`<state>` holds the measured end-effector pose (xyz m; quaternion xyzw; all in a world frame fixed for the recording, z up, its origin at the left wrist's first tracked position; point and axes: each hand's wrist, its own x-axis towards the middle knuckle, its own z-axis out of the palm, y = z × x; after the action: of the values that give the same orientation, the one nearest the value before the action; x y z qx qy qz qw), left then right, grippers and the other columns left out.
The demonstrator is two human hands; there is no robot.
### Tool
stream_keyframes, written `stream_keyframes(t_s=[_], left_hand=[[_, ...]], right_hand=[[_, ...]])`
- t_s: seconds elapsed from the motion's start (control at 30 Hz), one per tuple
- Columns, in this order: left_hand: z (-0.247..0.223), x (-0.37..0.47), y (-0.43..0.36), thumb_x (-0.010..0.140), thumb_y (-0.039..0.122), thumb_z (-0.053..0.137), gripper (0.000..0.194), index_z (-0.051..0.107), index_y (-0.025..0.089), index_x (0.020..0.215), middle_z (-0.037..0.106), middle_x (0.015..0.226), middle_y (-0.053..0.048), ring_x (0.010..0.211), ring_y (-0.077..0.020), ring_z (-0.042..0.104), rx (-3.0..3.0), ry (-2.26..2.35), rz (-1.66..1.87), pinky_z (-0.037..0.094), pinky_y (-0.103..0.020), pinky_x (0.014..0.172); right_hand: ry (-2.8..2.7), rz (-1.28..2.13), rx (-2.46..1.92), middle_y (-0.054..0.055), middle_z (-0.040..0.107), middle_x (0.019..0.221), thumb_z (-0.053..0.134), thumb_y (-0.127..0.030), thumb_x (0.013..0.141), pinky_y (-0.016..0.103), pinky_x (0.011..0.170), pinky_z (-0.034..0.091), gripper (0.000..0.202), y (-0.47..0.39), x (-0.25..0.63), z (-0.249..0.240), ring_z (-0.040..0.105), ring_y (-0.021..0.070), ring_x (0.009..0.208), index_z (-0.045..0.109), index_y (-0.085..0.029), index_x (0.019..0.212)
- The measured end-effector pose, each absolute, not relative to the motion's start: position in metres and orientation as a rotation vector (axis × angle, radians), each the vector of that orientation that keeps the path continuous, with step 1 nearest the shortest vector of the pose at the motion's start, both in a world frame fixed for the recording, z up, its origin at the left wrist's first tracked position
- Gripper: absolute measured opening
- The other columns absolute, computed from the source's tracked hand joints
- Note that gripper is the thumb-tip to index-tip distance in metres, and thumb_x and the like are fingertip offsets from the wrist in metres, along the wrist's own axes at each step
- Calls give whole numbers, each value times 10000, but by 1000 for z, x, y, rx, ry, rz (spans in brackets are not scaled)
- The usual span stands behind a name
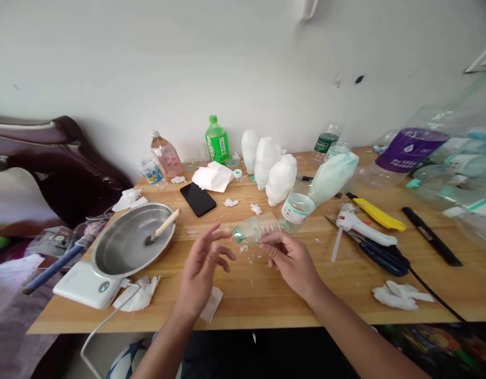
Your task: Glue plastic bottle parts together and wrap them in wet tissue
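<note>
Right hand (292, 260) holding clear bottle piece (256, 228), left hand (201, 266) spread nearby, forearms (345, 316) over table edge (274, 326)

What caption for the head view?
Right hand holds a clear plastic bottle over a wooden table; left hand open.

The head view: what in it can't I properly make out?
All in the head view:
Clear plastic bottle: part of its side, behind the right hand.
Left hand: whether its fingertip touches that bottle; they meet in this single view.
White power bank: one end, behind the steel bowl.
Purple label: fine print, too small.
Football: partly cut off by the bottom edge.
</note>
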<state>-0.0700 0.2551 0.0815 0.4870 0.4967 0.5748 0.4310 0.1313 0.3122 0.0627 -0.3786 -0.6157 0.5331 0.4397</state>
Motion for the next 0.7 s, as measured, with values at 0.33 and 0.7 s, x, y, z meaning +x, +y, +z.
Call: stream_keyframes(t_s=[0.33, 0.7], left_hand=[[91, -98, 300, 791, 523, 773, 680, 573, 232, 1372, 646, 1314, -126, 1184, -320, 606, 1447, 1131, 1123, 484, -430, 1008], [78, -98, 298, 730, 369, 861, 711, 555, 277, 1365, 550, 1455, -136, 1374, -332, 476, 1705, 1298, 1104, 336, -534, 1168]], right_hand=[[-1763, 957, -768, 70, 492, 1139, 642, -422, 939, 274, 621, 550, 191, 324, 109, 65, 584, 151, 805, 700, -289, 1064], [-1992, 986, -800, 117, 530, 1419, 498, -525, 990, 363, 798, 566, 563, 350, 107, 72, 616, 273, 1099, 397, -310, 1500]])
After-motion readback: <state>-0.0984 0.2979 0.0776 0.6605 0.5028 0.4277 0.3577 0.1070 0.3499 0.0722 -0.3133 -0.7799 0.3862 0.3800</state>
